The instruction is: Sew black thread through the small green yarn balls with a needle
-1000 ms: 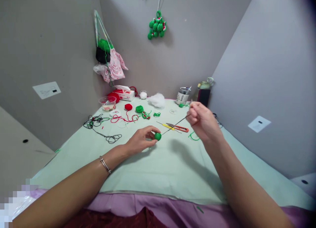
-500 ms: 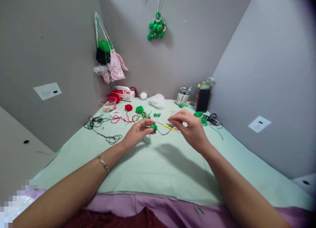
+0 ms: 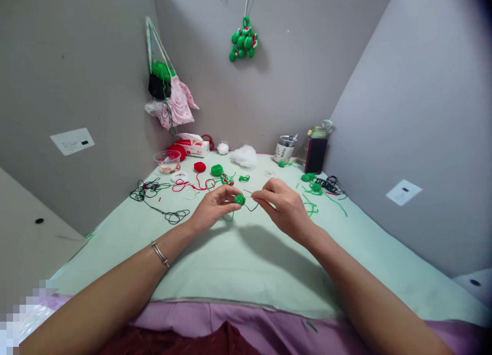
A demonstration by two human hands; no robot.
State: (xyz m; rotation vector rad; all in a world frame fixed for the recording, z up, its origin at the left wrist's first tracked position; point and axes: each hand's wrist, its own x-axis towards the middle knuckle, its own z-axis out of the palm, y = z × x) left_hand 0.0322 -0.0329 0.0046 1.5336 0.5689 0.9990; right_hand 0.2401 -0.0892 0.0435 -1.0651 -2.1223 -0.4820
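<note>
My left hand [image 3: 215, 206] pinches a small green crocheted ball [image 3: 240, 199] between thumb and fingers; a green yarn tail hangs beneath it. To its right, my right hand [image 3: 282, 203] is closed with thumb and fingertips together on a thin needle [image 3: 249, 196], which points at the ball. A dark strand of yarn [image 3: 251, 210] sags between the ball and the right fingertips. Just behind the needle lies the metal tip of a tool [image 3: 246, 191], its handle hidden by the right hand.
Tangled black yarn [image 3: 177, 216] lies to the left. Farther back are a red yarn ball [image 3: 200, 166], a green yarn roll [image 3: 217, 170], white stuffing [image 3: 245, 156], a tissue box [image 3: 198, 149] and a tin [image 3: 284, 150]. Green pieces [image 3: 315, 186] lie right, before a phone [image 3: 315, 156].
My right hand has moved left and slightly down, bringing the needle close to the ball. The yarn span is shorter, and the ball has turned slightly in my left hand.
</note>
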